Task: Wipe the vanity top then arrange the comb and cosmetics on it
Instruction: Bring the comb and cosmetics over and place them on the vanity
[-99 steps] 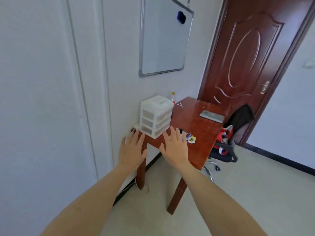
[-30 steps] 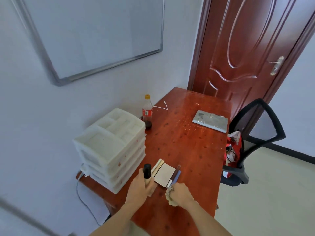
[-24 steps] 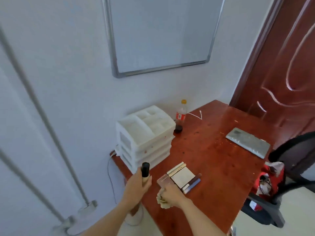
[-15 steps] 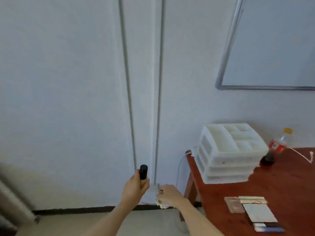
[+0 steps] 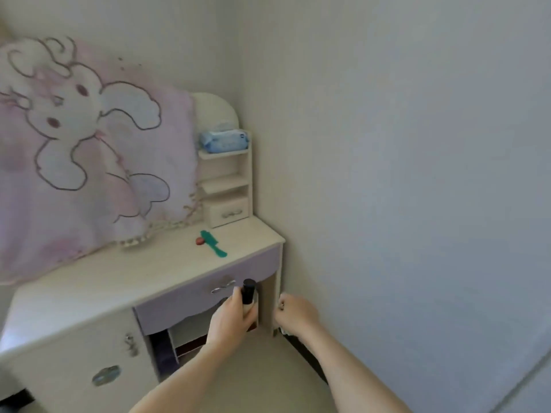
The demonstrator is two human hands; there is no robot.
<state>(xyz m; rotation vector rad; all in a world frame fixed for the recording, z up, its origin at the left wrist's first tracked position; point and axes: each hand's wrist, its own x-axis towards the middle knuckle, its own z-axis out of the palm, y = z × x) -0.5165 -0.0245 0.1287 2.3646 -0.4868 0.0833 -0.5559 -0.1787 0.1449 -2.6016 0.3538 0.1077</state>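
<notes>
Cream vanity top (image 5: 119, 281) carried the green comb (image 5: 213, 243) near its right end. Left hand (image 5: 231, 318) gripped a black-capped bottle (image 5: 248, 295) upright, likely for placing. Right hand (image 5: 295, 312) was clenched; what it held was unclear.

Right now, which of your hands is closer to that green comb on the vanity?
Left. The left hand, gripping a black-capped bottle, is in front of the vanity drawer, below the green comb. The right hand is farther right, past the vanity's corner by the wall.
</notes>
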